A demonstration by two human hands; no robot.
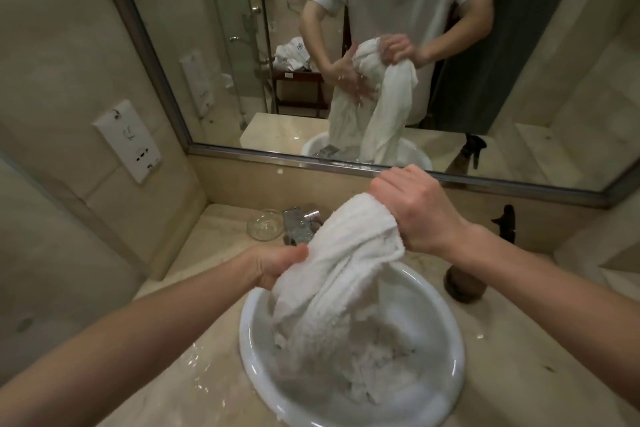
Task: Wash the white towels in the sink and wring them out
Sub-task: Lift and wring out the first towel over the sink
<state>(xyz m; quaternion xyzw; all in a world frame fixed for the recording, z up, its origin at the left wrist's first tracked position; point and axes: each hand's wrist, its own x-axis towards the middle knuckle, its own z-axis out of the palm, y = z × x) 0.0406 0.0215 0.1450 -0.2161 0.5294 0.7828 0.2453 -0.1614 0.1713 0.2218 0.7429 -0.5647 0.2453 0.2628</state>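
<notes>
Gripping one white towel (349,253) with both hands over the sink (249,333), I curl my right hand (415,211) around its raised end and my left hand (277,263) lower, apparently so water drains below my fingers.

You see everything through one wide-angle camera on your head, tipped forward and down from above the sink (349,388), close enough that both forearms run in from the bottom corners. It faces the wall mirror (346,45) across the marble counter (214,239), which bends at the frame's edges. No second view is given; only the mirror shows the scene from the far side, looking back toward you.
</notes>
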